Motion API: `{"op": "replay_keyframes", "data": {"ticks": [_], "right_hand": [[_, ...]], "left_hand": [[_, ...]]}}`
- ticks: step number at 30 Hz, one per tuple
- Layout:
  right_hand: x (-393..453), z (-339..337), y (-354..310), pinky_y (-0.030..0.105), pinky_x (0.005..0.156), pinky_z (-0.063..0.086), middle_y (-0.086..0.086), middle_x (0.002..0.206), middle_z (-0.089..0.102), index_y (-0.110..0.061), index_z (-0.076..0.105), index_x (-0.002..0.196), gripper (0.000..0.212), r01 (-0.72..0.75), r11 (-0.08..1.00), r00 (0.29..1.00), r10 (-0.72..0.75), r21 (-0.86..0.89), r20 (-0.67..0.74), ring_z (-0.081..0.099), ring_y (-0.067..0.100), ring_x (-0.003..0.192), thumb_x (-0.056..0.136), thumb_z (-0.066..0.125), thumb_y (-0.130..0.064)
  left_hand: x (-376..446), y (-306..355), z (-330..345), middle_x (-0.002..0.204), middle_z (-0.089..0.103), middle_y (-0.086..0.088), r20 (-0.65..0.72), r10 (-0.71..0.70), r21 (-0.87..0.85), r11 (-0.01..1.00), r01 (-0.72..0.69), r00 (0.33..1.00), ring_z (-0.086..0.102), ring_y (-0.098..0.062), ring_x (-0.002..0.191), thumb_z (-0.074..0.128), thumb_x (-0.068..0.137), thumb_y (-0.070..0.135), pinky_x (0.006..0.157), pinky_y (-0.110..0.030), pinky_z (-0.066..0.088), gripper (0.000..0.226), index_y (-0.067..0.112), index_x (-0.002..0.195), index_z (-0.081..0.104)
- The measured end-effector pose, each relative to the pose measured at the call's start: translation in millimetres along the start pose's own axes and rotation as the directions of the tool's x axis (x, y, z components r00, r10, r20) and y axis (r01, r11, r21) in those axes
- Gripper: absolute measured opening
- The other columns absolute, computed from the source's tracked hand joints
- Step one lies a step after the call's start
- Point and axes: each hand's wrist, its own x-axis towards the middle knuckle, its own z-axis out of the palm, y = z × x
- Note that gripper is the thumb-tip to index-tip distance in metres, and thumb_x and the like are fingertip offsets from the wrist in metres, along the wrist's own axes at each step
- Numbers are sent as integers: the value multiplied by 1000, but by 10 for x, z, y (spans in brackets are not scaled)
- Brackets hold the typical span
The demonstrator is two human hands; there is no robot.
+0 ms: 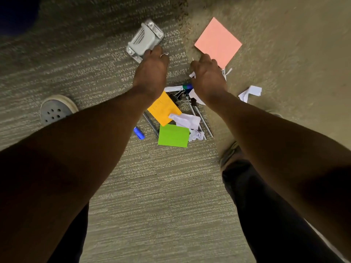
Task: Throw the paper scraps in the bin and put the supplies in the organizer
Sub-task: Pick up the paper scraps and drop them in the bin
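On the carpet lies a grey hole punch; the fingertips of my left hand rest on its near edge, and the grip is hidden. My right hand reaches to the near corner of a pink sticky pad, with white paper scraps poking out on both sides of its closed fingers. Nearer to me lie an orange pad, a green pad, crumpled white paper, binder clips, pens and a blue marker. No bin or organizer is in view.
Another crumpled paper scrap lies to the right of the pile. My left shoe stands at the left and my right shoe close to the pile's right. A dark object fills the top left corner.
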Motion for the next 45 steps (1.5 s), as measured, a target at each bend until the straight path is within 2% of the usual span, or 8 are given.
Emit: {"op": "replay_keyframes", "data": {"ticks": [7,10,14,19,25,35,40,45], "right_hand": [[-200,-270,256,19,65,33,-1,86,65,-15,67,93,16,-287,803,926,373,522,-64,57,17,79,80,68,-25],[-360,-357,493,28,64,45,-3,76,63,-19,65,85,14,-371,661,871,492,652,-3,57,13,70,78,71,-29],[-584,-416,808,40,69,56,0,81,68,-32,55,78,15,-408,567,819,574,715,12,65,22,69,73,68,-34],[-812,-350,1121,21,73,41,6,97,65,-17,51,120,41,-431,757,823,553,491,-129,60,21,85,80,58,-13],[-864,-25,1174,41,77,48,24,120,46,-9,51,118,34,-444,878,886,460,180,-61,55,45,96,84,58,-8],[-932,-213,1065,32,71,38,22,100,65,-3,58,101,18,-457,873,890,445,171,102,60,40,91,84,61,-11],[-1028,-688,621,29,62,40,11,85,66,-10,58,93,8,-484,835,870,492,261,40,55,27,71,87,60,-15],[-897,-1319,-269,26,54,27,2,78,58,-10,60,90,10,-351,815,906,421,460,-55,50,19,67,85,67,-15]], "left_hand": [[-205,188,-192,111,58,-19,-70,5,-270,963,-24,998,56,-35,103,57,86,5,86,-40,49,20,2,103,67],[-326,348,-176,106,57,-18,-40,18,-313,949,-29,999,56,-34,101,64,85,12,80,-43,51,17,4,100,66],[-385,536,-84,114,53,-17,110,105,-286,956,-70,988,50,-35,108,76,75,35,83,-42,48,45,11,111,64],[-315,741,11,130,44,-17,212,167,-82,985,-153,963,42,-36,119,74,77,46,93,-44,43,66,19,132,51],[-277,766,20,121,49,-15,164,173,-47,985,-167,971,45,-36,114,64,86,17,85,-46,47,28,13,114,61],[-509,547,-404,108,56,-11,-22,-95,-473,878,74,995,57,-26,95,67,83,21,74,-30,47,29,15,112,63],[-877,349,-859,102,68,-7,-75,-207,-585,801,125,975,63,-19,89,66,82,10,76,-27,51,22,13,104,71],[-1143,93,-1558,91,67,2,-44,-380,-739,635,226,924,62,1,77,70,83,2,72,-2,42,19,9,100,76]]}}
